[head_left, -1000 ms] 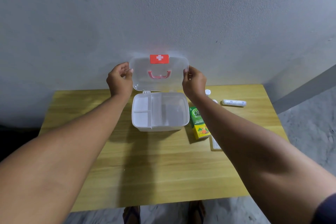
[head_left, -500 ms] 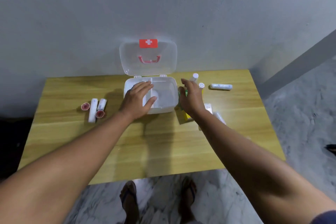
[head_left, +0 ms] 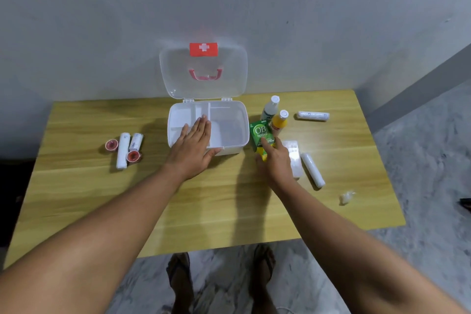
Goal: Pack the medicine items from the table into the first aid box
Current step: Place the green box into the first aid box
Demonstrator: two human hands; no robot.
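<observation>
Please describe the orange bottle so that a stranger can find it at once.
Start at the open white plastic first aid box on the wooden table. Just right of it stand two bottles; the small orange bottle with a white cap is the nearer one, beside the taller white bottle.

White first aid box (head_left: 230,132) with red cross label, green carton (head_left: 261,132), yellow-wood table (head_left: 102,186)

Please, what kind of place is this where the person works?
Probably a plain room in a home, though I cannot be sure: a small wooden table stands against a bare grey wall, the floor looks like marble tile, and the person wears sandals.
</observation>
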